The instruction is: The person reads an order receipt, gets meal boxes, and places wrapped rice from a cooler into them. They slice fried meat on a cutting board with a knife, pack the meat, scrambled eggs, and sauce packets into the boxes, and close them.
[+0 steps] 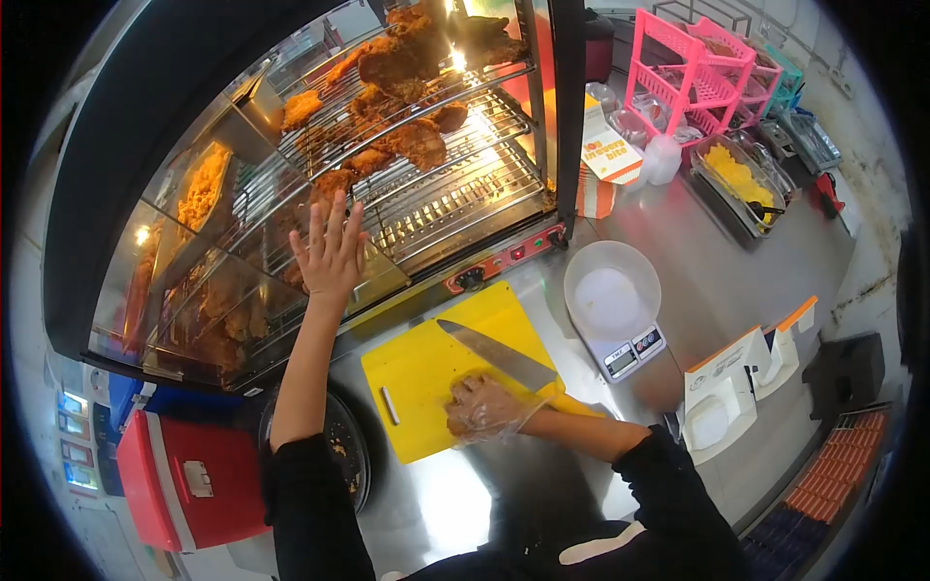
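**Bare hand at the warmer, gloved hand on the cutting board**

The left hand (331, 254) is raised in the middle left of the frame, fingers spread and released, grasping nothing. It lies flat against or just in front of the glass of the heated display case (184, 116); whether it touches the glass cannot be told. Behind it, on the wire racks (455, 194), lie pieces of fried chicken (402, 58), filling the upper middle of the frame.

The right hand (484, 407), inside a clear plastic glove, rests low in the centre on the yellow cutting board (417, 368). Its fingers are loosely curled, and it seems to hold nothing. A large knife (494, 353) lies on the board just above that hand, blade pointing to the upper left; its handle end is hidden near the glove, so contact cannot be told.

The board sits on the steel table (717, 281). Right of it stands a digital scale (620, 315) with a white bowl on top. Further right are white paper boxes (727, 387). In the upper right stand pink racks (693, 73) and a tray of yellow food (741, 179). A red cooler (189, 474) sits at lower left, beside a dark round pan (347, 450).
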Demonstrator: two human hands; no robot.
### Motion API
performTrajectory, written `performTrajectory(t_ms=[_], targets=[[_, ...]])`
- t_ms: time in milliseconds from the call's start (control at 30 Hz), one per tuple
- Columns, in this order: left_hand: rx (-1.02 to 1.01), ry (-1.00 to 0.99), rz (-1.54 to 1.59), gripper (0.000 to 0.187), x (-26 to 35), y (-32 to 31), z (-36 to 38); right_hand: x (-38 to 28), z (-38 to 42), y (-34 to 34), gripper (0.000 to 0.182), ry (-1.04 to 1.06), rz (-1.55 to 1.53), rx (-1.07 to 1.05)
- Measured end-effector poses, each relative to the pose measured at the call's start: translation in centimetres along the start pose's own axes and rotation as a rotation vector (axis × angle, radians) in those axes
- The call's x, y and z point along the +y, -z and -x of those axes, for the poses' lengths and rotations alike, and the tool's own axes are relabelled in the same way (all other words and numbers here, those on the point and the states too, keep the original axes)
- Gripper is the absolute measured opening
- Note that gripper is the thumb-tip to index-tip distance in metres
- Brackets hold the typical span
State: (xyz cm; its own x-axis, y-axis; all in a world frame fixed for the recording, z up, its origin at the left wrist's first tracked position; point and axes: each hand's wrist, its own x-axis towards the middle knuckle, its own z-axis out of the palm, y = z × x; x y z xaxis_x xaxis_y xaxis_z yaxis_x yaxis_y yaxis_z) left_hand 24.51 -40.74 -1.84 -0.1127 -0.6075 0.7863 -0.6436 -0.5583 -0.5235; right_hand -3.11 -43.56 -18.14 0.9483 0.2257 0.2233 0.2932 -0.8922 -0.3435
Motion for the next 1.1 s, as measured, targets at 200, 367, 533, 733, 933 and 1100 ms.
performTrajectory(t_ms=[200,367,533,733,933,1100], targets=[[-0.074,-0.072,0.195,0.044,0.1,1.2,-0.7,-1.6,0.1,-0.7,0.041,-0.093,0.009,0.147],[0.289,0.357,0.137,0.051,-2.6,1.1,-1.3,-2.4,0.1,-1.1,0.036,-0.181,0.04,0.194],[0.145,0.327,0.004,0.049,-2.0,1.1,-1.8,-3.1,0.4,0.4,0.026,-0.273,0.005,0.174],[0.162,0.319,0.046,0.052,-0.3,0.9,-3.4,-3.2,0.4,2.1,0.03,-0.479,-0.11,0.094],[0.092,0.297,0.048,0.053,5.9,-0.3,-8.0,-2.5,2.6,8.0,0.037,-0.799,-0.577,-0.099],[0.013,0.276,0.194,0.054,12.5,-0.6,-13.6,-2.2,8.5,12.3,0.035,-0.842,-1.675,0.348]])
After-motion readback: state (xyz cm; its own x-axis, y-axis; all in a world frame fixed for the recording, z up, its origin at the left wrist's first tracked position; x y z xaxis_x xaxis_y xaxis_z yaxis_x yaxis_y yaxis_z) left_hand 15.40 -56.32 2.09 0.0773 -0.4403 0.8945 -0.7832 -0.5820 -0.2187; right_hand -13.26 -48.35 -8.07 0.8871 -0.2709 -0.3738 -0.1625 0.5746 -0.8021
